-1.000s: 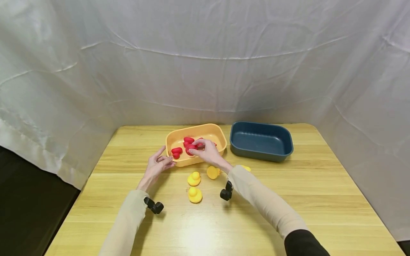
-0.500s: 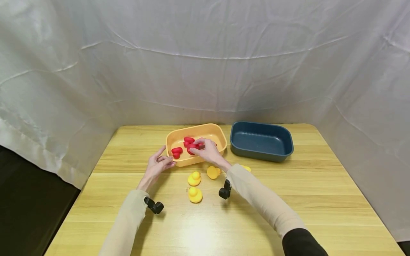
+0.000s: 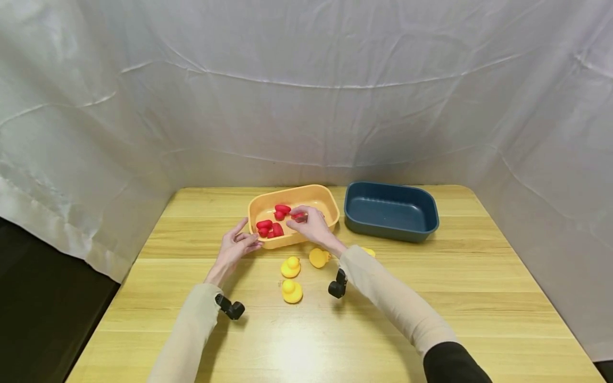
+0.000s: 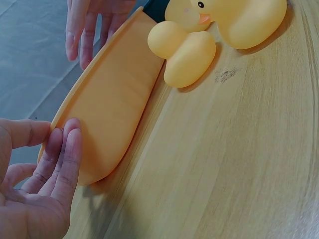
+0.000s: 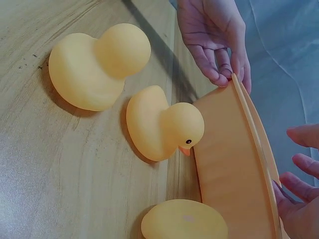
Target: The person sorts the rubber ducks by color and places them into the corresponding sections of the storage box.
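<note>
Orange tub [image 3: 268,244] steadied by left hand [image 3: 235,248] with straight fingers, right hand [image 3: 309,226] grip loose above red ducks [image 3: 269,228]

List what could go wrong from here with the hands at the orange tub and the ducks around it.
1. The right hand hovers over the red ducks in the orange tub; pulling back carelessly, its sleeve might sweep the yellow ducks lying just below it on the table.
2. The left hand only touches the tub's corner with straight fingers, so a knock could slide the tub.
</note>
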A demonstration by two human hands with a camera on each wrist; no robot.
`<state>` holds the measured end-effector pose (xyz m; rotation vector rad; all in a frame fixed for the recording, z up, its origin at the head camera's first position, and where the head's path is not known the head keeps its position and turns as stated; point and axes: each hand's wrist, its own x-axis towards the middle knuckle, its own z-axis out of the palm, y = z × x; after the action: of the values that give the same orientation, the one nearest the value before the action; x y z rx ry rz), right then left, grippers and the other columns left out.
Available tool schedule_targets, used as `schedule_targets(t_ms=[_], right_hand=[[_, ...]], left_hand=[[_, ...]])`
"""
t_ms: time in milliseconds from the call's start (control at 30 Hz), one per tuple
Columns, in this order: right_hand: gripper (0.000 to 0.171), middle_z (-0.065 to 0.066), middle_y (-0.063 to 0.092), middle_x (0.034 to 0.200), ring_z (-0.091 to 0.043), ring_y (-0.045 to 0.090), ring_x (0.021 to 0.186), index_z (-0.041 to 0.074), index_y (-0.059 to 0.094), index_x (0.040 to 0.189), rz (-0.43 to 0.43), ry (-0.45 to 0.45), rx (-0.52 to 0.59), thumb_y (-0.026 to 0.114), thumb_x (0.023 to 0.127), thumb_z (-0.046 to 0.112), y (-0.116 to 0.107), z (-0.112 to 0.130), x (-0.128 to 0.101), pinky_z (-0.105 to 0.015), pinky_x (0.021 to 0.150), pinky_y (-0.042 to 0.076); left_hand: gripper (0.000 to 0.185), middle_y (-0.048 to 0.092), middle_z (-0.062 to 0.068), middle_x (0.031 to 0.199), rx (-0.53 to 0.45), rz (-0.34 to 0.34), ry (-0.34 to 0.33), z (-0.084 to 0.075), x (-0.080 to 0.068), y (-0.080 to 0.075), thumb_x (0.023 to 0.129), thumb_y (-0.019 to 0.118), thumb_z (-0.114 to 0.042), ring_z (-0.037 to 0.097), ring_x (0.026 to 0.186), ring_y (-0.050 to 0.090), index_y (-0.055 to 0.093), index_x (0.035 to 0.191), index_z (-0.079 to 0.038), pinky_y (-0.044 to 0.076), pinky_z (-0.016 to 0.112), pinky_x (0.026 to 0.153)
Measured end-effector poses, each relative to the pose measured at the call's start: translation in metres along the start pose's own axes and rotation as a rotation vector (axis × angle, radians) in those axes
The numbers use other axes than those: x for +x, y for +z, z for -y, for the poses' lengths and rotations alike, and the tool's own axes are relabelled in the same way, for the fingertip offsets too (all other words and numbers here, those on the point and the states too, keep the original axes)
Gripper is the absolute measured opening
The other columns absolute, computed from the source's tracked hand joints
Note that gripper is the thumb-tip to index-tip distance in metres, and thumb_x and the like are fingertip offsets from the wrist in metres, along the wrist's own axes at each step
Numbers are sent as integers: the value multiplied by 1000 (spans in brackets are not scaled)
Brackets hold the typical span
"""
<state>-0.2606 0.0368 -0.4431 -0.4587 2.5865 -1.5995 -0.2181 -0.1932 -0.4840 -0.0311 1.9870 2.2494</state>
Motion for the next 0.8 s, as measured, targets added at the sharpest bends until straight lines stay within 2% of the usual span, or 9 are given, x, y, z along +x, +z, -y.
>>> schedule_targets(t_ms=[167, 300, 600, 800], right_hand=[[32, -15, 62, 109, -24, 61, 94, 6, 61, 107, -5, -5, 1, 68, 78, 20, 0, 1, -2, -32, 78, 53], [33, -14, 62, 111, -24, 61, 95, 7, 61, 106, 2, -6, 18, 69, 78, 22, -2, 2, -3, -30, 79, 53], [29, -13, 61, 111, -24, 61, 94, 11, 62, 104, 8, -26, 65, 69, 77, 20, -8, 2, -8, -27, 76, 54], [29, -15, 61, 111, -23, 62, 93, 12, 62, 104, 25, -42, 89, 69, 77, 21, -14, 1, -10, -24, 76, 54]], left_hand=[[72, 64, 2, 77, -8, -17, -1, -11, -7, 7, 85, 58, -5, 16, 74, 67, 15, 143, -9, 56, 29, 75], [72, 64, 2, 76, -6, -22, -7, -13, -8, 9, 85, 57, -5, 16, 74, 67, 16, 143, -10, 55, 31, 77], [85, 64, -1, 78, 0, 15, 11, 7, 5, -5, 78, 68, -20, 16, 77, 68, 15, 144, -14, 55, 27, 75], [86, 64, -1, 77, 5, 10, 17, 9, 6, -5, 76, 70, -23, 16, 77, 67, 16, 144, -15, 55, 27, 75]])
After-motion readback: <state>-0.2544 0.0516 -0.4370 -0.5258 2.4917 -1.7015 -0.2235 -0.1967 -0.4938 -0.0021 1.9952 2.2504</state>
